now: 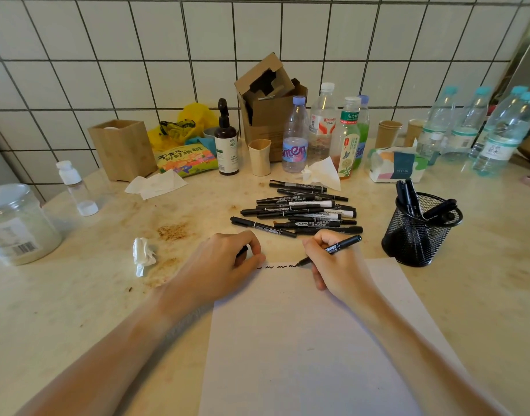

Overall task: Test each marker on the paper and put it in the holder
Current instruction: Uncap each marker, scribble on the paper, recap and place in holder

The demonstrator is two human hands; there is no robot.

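Observation:
A white sheet of paper (305, 340) lies in front of me with a row of short black squiggles (277, 267) along its top edge. My right hand (337, 265) grips a black marker (337, 248), its tip touching the paper at the right end of the squiggles. My left hand (218, 265) rests curled on the paper's top left corner and pinches a small black thing, apparently the marker's cap (243, 250). A pile of several black markers (302, 210) lies just beyond my hands. The black mesh holder (419, 235) stands to the right with a few markers in it.
Along the tiled wall stand bottles (295, 136), a cardboard box (269, 109), paper cups, a tissue pack (397, 165), a wooden box (122, 148) and a pump bottle (226, 139). A plastic jar (18, 223) sits far left. A crumpled tissue (143, 255) and brown crumbs lie left of my hand.

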